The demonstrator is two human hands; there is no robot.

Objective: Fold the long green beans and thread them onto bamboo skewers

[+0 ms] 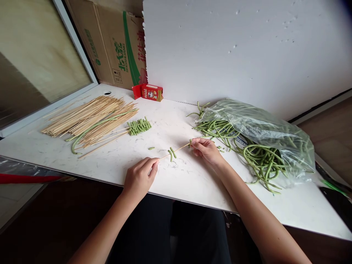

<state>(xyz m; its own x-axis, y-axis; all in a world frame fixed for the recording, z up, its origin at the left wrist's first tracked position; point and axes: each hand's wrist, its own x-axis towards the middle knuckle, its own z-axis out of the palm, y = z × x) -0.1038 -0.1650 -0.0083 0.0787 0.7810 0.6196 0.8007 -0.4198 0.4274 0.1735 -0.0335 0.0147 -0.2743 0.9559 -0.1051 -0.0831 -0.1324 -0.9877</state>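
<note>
Between my hands a thin wooden skewer slants up to the right, with two short green bean pieces crosswise on it near its left part. My left hand pinches the skewer's left end. At the other end, my right hand has its fingers closed around a small green bean piece at the skewer; part of it is hidden by the fingertips. One loose bean piece lies on the white table just beyond my left hand. A few more bits lie beside my right hand.
Many bare skewers lie at the left, a long bean across them. Filled skewers of bean pieces rest beside them. Long beans spill from a clear plastic bag at the right. A red box and a carton stand behind.
</note>
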